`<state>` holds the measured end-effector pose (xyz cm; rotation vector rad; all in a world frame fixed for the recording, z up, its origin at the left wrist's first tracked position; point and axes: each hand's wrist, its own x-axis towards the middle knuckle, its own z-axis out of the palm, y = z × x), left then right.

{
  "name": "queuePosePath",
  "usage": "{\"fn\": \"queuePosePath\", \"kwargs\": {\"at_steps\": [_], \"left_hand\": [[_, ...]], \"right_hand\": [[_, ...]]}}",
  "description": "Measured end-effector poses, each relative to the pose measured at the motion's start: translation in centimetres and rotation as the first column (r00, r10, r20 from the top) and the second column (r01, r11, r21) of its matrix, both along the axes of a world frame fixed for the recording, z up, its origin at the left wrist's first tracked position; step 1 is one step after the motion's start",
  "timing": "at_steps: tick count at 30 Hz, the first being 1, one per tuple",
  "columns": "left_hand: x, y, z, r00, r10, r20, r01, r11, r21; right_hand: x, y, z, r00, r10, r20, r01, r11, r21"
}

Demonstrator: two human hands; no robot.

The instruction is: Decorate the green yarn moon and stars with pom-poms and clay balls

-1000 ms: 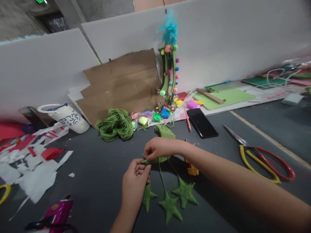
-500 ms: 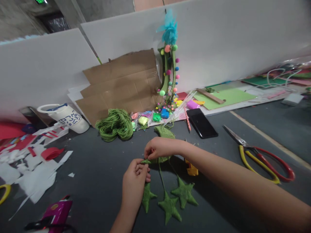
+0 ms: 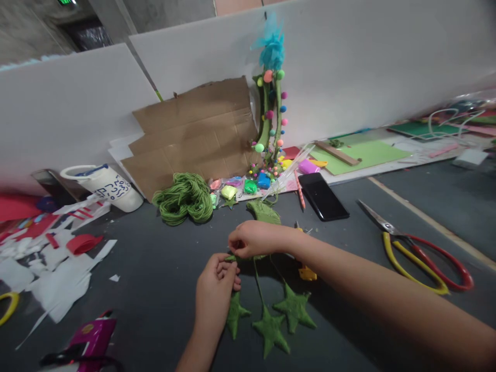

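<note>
My left hand (image 3: pixel 216 287) is closed, pinching the pointed tip of a green yarn-covered piece (image 3: pixel 231 258) between thumb and fingers. Just above it, my right hand (image 3: pixel 248 239) has its fingers curled in a pinch at the same tip; what they hold is too small to make out. My right wrist covers the middle of a green wrapped shape (image 3: pixel 265 212), perhaps one with the tip. Green cords run down from it to two green stars (image 3: pixel 270 330) (image 3: pixel 294 308). Another green star (image 3: pixel 235 315) lies partly behind my left hand.
Scissors (image 3: pixel 387 227) and a black phone (image 3: pixel 323 196) lie to the right. An orange-handled tool (image 3: pixel 307 272) is under my right forearm. Green yarn (image 3: pixel 184 200), a white cup (image 3: pixel 116 188), paper scraps (image 3: pixel 58 289) and a purple glue gun (image 3: pixel 93 341) are leftward.
My right hand has shifted slightly left and down over the green tip. My left hand stays almost still, and the stars have not moved.
</note>
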<state>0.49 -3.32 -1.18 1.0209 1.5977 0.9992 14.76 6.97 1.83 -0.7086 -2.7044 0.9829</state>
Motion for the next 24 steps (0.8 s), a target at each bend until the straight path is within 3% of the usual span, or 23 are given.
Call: {"fn": "queuePosePath", "kwargs": {"at_steps": [6,15,24], "left_hand": [[-0.01,0.01,0.12,1.000,0.007,0.000,-0.007,1.000,0.005],[0.02,-0.01,0.15,1.000,-0.013,0.002,0.013,1.000,0.005],[-0.06,0.01,0.11,1.000,-0.001,0.029,0.001,1.000,-0.006]], "right_hand": [[0.32,0.21,0.17,0.997,0.067,-0.039,-0.067,0.998,-0.011],[-0.03,-0.12,-0.39,0.999,0.040,-0.036,-0.038,0.998,0.049],[0.31,-0.28,0.36,0.999,0.047,0.015,-0.047,0.999,0.011]]}}
